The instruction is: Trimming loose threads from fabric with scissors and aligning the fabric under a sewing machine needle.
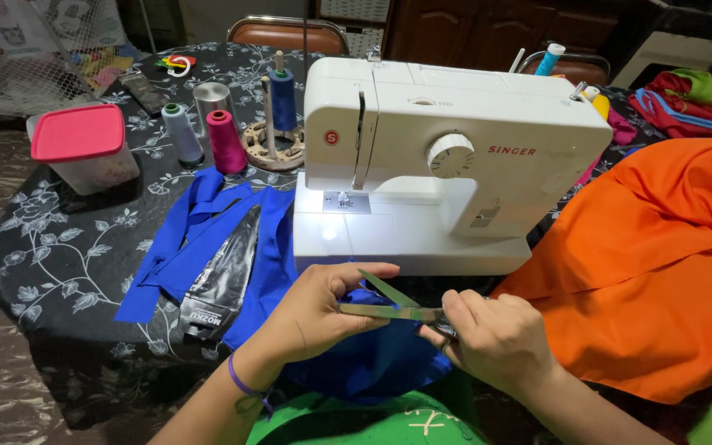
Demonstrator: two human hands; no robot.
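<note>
My right hand grips the handles of metal scissors, whose blades are parted and point left. My left hand pinches something small at the blade tips; a thread may be there, but I cannot make it out. Both hands hover over blue fabric that spreads from my lap onto the table, in front of a white sewing machine with its lamp lit over the needle plate.
Orange cloth is heaped at the right. A black plastic wrapper lies on the blue fabric. Thread spools, a wooden spool stand and a pink-lidded tub stand at the back left on the black floral tablecloth.
</note>
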